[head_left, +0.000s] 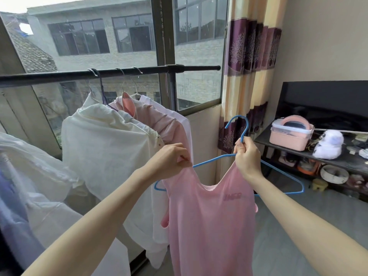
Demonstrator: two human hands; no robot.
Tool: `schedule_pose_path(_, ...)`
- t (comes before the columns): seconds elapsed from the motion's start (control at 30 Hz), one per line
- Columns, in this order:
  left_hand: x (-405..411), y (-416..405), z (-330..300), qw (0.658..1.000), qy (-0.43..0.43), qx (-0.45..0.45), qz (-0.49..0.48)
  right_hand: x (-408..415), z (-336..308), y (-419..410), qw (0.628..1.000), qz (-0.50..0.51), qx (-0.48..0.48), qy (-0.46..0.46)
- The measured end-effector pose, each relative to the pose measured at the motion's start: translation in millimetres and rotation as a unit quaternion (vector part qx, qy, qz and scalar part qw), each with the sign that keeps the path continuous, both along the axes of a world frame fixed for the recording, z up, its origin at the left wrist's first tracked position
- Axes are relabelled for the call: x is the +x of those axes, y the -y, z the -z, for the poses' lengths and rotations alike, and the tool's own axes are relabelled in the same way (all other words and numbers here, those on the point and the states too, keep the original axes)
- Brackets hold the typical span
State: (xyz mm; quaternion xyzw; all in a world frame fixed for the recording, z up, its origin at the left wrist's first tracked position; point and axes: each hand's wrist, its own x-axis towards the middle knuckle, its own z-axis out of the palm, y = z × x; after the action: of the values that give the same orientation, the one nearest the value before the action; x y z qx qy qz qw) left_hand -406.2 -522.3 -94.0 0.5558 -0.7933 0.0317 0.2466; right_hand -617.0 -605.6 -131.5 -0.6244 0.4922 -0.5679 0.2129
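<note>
The pink top [211,226] hangs in mid-air in front of the person, half dressed onto the blue hanger [211,160], below and to the right of the black rail [119,74]; the step in hand looks like seating the straps on the hanger's 2 arms. The left hand [173,158] pinches the top's left strap between thumb and fingertips, right where it crosses the hanger's left arm; the right hand [247,156] is curled round the hanger's neck just under the hook, and the other strap seems bunched beneath that palm, though the hand hides it. The hanger's right arm juts out bare past the right forearm, so I judge that side not yet fitted. Next the right strap needs sliding outward along that bare arm until the neckline sits level; then the hook goes up onto the rail, likely on the free stretch to the right of the cream garment [103,140] and the other clothes hung there
</note>
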Motion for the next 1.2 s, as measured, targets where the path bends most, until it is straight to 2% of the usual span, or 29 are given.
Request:
schedule_pose_path(0.13, -5, 4, 8, 0.999, -0.032, 0.015, -0.017, 5, -7, -6, 0.999, -0.028, -0.017, 0.029)
schedule_pose_path(0.2, -5, 4, 15, 0.995, -0.048, 0.052, -0.065, 8, -13, -8, 0.997, -0.051, -0.027, 0.051)
schedule_pose_path(0.27, -5, 5, 25, 0.990, -0.017, 0.081, -0.115, 13, -18, -12, 0.996, -0.071, -0.035, 0.050)
schedule_pose_path(0.37, -10, 3, 33, 0.986, -0.019, 0.047, -0.156, 18, -15, -20, 0.994, -0.085, -0.052, 0.038)
schedule_pose_path(0.53, -27, -5, 38, 0.974, -0.149, 0.047, -0.166, 14, 9, -17, 0.998, -0.044, -0.054, 0.005)
schedule_pose_path(0.6, -33, -3, 39, 0.968, -0.175, 0.054, -0.172, 15, 9, -18, 0.998, -0.023, -0.058, 0.003)
schedule_pose_path(0.87, -31, 2, 33, 0.965, -0.200, 0.031, -0.168, 43, -3, -33, 0.990, -0.027, -0.128, -0.047)
schedule_pose_path(1.03, -16, -6, 26, 0.967, -0.188, -0.002, -0.173, 39, 2, -36, 0.987, -0.078, -0.132, -0.055)
schedule_pose_path(1.2, 10, -19, 24, 0.956, -0.220, -0.037, -0.190, 19, 17, -25, 0.991, -0.026, -0.090, -0.099)
